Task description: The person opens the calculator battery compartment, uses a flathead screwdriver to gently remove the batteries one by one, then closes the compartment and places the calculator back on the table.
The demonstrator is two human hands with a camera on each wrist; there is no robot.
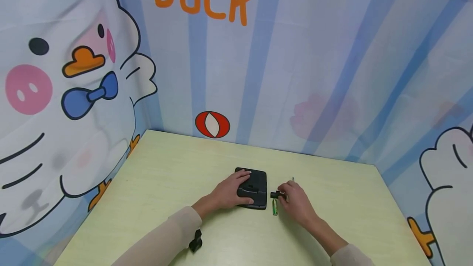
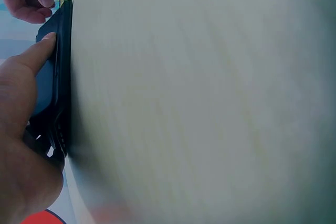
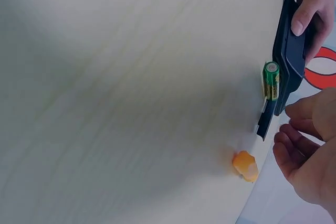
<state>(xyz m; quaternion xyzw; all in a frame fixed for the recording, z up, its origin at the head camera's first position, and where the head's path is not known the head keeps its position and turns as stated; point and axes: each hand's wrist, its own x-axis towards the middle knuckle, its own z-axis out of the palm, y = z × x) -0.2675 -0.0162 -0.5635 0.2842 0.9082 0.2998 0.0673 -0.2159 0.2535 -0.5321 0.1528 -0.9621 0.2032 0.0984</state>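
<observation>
A black flat device (image 1: pixel 260 182) with a ridged back lies on the table, its wider face up. My left hand (image 1: pixel 230 190) rests on it, fingers across the far part and the extended thumb along the near side. To its right lies a small flat black piece (image 3: pixel 266 121), like a battery cover. A green battery (image 1: pixel 275 207) lies beside that piece on the near side. My right hand (image 1: pixel 297 202) hovers at the black piece, overlapping it in the head view. In the right wrist view its fingers (image 3: pixel 294 148) are loosely bent, just above the piece, with nothing visible between them.
An orange item (image 3: pixel 245 166) appears on the table below the black piece in the right wrist view. Beyond the right hand shows a small pale tip (image 1: pixel 293 179). The pale yellow table (image 1: pixel 177 159) meets a duck-print curtain (image 1: pixel 221 65) at the back.
</observation>
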